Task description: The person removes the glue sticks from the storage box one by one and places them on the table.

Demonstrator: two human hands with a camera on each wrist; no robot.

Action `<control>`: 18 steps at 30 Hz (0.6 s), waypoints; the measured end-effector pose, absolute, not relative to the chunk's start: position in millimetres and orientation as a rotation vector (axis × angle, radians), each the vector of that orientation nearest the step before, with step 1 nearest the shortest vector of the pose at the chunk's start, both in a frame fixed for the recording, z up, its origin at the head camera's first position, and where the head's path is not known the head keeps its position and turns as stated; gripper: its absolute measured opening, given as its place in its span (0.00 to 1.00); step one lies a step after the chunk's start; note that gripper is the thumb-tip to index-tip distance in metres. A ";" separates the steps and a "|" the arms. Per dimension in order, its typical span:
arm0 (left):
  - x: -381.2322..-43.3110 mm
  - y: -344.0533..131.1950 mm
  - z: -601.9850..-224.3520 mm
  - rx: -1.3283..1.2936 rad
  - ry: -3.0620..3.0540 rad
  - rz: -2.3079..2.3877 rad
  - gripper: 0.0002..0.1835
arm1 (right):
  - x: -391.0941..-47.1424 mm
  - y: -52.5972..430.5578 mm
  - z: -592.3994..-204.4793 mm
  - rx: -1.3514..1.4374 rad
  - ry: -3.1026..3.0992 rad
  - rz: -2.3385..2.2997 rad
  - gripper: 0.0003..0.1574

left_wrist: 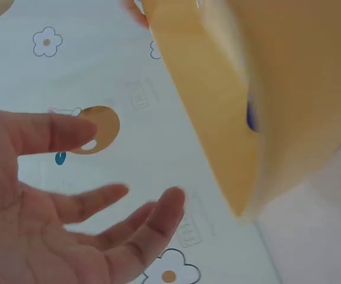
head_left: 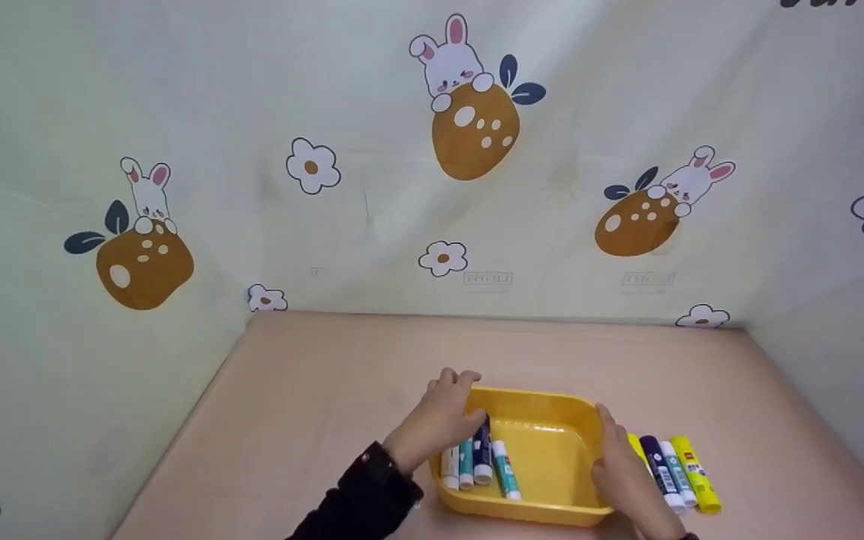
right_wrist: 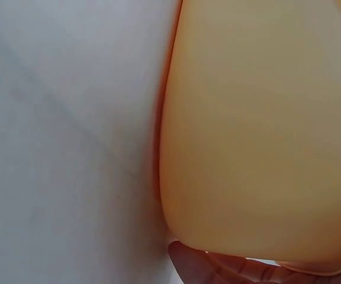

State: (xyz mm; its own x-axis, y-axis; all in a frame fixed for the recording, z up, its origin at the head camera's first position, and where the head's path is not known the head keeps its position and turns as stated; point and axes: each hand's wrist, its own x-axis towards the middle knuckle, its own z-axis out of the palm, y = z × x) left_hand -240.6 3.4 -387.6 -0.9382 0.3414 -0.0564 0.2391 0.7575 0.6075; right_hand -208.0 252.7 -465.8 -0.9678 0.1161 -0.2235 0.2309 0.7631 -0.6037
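Note:
A yellow plastic tray (head_left: 541, 409) stands on the table with several glue sticks (head_left: 482, 454) along its left side; a smaller teal-and-white glue stick (head_left: 506, 471) leans beside them. My left hand (head_left: 439, 420) is over the tray's left rim, fingers spread and relaxed; in the left wrist view its fingers are apart from the tray wall (left_wrist: 200, 100). At the right wall, my right hand (head_left: 623, 469) grips the tray, thumb at the inner side. The right wrist view has the tray's outside (right_wrist: 253, 130) large, with fingers (right_wrist: 229, 269) at its lower edge.
Right of the tray, several more glue sticks (head_left: 694, 472), yellow, dark purple and teal, lie side by side on the pinkish table (head_left: 289, 390). Pale cloth walls (head_left: 372, 225) printed with rabbits and flowers close off the back and both sides.

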 end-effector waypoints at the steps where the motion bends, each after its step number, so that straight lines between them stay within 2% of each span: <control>1: -242.4 6.1 -384.5 0.479 2.780 0.892 0.26 | -208.3 252.5 -466.0 0.293 2.770 -0.997 0.50; 12: -252.7 43.4 -376.0 0.545 2.667 0.470 0.22 | -210.2 252.5 -468.2 0.282 2.761 -1.048 0.50; 16: -249.8 54.2 -379.8 0.641 2.618 0.308 0.20 | -210.4 251.9 -467.6 0.296 2.742 -1.068 0.50; 18: -246.8 58.9 -381.2 0.709 2.603 0.198 0.16 | -209.9 251.7 -467.5 0.282 2.764 -1.049 0.50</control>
